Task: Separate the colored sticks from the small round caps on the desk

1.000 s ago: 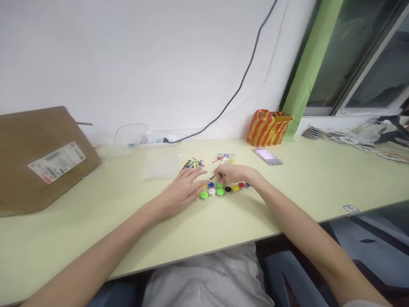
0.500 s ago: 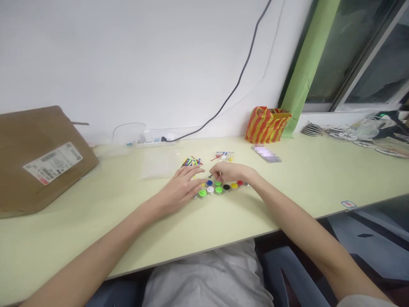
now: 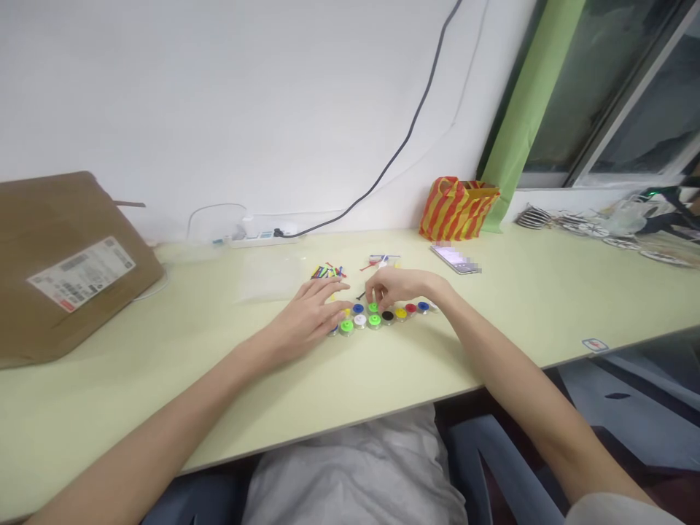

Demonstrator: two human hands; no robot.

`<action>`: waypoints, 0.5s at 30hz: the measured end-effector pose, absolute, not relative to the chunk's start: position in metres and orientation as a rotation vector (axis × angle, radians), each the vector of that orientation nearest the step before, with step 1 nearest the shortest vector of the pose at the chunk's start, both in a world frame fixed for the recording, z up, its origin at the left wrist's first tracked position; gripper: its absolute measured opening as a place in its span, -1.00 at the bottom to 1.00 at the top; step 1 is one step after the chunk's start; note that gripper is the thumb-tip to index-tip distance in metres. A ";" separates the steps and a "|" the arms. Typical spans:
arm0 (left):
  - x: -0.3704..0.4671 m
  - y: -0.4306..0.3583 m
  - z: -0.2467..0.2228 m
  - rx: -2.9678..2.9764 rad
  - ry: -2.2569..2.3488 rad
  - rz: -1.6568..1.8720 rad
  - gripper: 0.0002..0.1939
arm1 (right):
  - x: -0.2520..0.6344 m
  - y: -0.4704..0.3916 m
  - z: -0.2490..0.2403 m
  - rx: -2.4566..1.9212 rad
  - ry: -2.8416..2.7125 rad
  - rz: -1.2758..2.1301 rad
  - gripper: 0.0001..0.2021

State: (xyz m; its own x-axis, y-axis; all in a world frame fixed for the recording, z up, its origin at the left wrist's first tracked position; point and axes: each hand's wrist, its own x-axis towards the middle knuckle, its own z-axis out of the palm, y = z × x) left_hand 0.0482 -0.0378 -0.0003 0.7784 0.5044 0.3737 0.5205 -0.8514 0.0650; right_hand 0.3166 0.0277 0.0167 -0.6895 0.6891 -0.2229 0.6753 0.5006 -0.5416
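Two rows of small clear pots with coloured lids stand on the pale table, among them a green lid (image 3: 375,321), a white lid (image 3: 359,321) and a black lid (image 3: 388,316). My left hand (image 3: 320,310) rests at the left end of the rows, fingers spread. Over the back row, my right hand (image 3: 389,286) has its fingertips bent down around a green-lidded pot (image 3: 373,308). A small dark stick (image 3: 361,296) lies beside its fingertips. Behind my left hand is a pile of coloured sticks (image 3: 327,271); more sticks (image 3: 377,260) lie behind my right hand.
A cardboard box (image 3: 71,262) stands at the left. Near the wall are a power strip (image 3: 262,237) and a clear plastic bag (image 3: 270,277). A striped bag (image 3: 458,210) and a phone (image 3: 455,259) are at the back right, with wheel-like items (image 3: 590,227) farther right.
The fingers of my right hand have opened a little and moved slightly right around the green-lidded pot. My left hand has stayed in place. The view has shifted slightly.
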 end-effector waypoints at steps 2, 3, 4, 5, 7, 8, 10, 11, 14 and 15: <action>0.048 -0.038 0.000 -2.918 -0.837 -0.602 -0.62 | 0.314 0.026 0.014 -1.246 -2.701 0.907 -0.75; 0.048 -0.038 0.000 -2.916 -0.832 -0.603 -0.62 | 0.312 0.026 0.013 -1.245 -2.699 0.887 -0.74; 0.048 -0.038 0.000 -2.916 -0.826 -0.606 -0.62 | 0.311 0.025 0.013 -1.241 -2.697 0.873 -0.73; 0.047 -0.038 0.000 -2.916 -0.823 -0.610 -0.63 | 0.310 0.024 0.013 -1.240 -2.696 0.868 -0.73; 0.047 -0.038 0.000 -2.919 -0.822 -0.612 -0.64 | 0.309 0.024 0.013 -1.242 -2.701 0.879 -0.73; 0.047 -0.038 0.000 -2.918 -0.826 -0.608 -0.64 | 0.309 0.024 0.014 -1.240 -2.703 0.892 -0.73; 0.047 -0.038 0.000 -2.913 -0.835 -0.594 -0.63 | 0.311 0.024 0.016 -1.226 -2.709 0.920 -0.74; 0.047 -0.038 0.000 -2.911 -0.842 -0.582 -0.63 | 0.312 0.024 0.017 -1.220 -2.715 0.932 -0.74; 0.047 -0.037 0.000 -2.914 -0.858 -0.561 -0.62 | 0.319 0.027 0.020 -1.217 -2.716 0.868 -0.77; 0.047 -0.036 0.000 -2.920 -0.861 -0.558 -0.62 | 0.321 0.028 0.020 -1.218 -2.698 0.796 -0.78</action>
State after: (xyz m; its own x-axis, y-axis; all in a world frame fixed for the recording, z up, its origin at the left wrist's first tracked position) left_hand 0.0465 -0.0365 -0.0004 0.7803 0.5159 0.3534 0.5329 -0.8443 0.0559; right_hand 0.3207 0.0281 0.0198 -0.6816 0.7184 -0.1389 0.6787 0.5498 -0.4869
